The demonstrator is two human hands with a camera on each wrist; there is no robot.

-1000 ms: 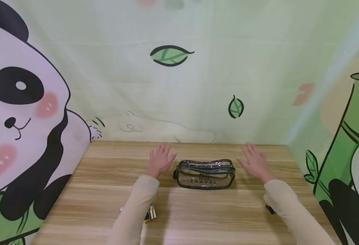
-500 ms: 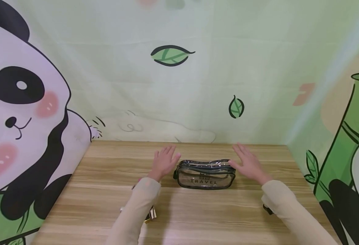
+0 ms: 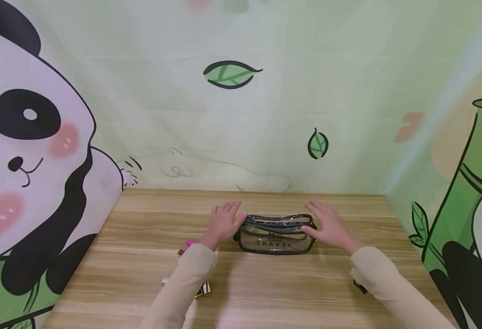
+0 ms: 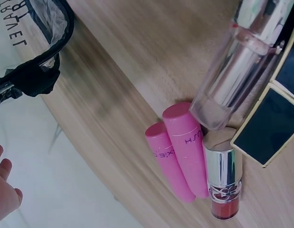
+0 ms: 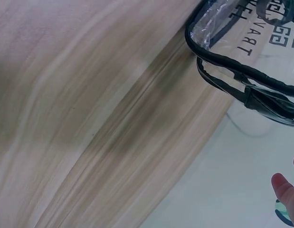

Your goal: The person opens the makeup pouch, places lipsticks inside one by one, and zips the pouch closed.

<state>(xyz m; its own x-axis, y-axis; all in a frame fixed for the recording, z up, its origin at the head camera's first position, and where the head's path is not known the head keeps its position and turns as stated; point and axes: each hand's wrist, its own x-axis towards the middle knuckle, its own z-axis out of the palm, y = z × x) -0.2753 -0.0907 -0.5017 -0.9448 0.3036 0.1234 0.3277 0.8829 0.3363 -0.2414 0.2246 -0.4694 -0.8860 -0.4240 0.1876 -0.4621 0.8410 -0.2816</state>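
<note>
A clear travel pouch [image 3: 275, 244] with black trim and the word TRAVEL stands upright on the wooden table. My left hand [image 3: 223, 223] is at its left end, fingers extended, the thumb overlapping the pouch's upper left corner in the head view. At the opposite end, my right hand [image 3: 329, 226] has its fingers loosely straight, and its thumb overlaps the upper right corner. In the wrist views the pouch [image 4: 52, 40] shows its black-edged ends, with only some fingertips [image 4: 4, 168] of the left hand visible. Neither hand is curled round anything.
Cosmetics lie under my left forearm: two pink tubes [image 4: 184, 147], a silver-capped lip gloss [image 4: 222, 175], a clear tube [image 4: 232, 71] and dark gold-edged cases [image 4: 270, 123]. A panda-print cloth [image 3: 265, 114] hangs behind the wooden table [image 3: 273, 292].
Both hands have moved inward and slightly nearer, from beside the pouch to its two ends. The pouch has stayed in place. More of the pink tubes shows beside the left sleeve.
</note>
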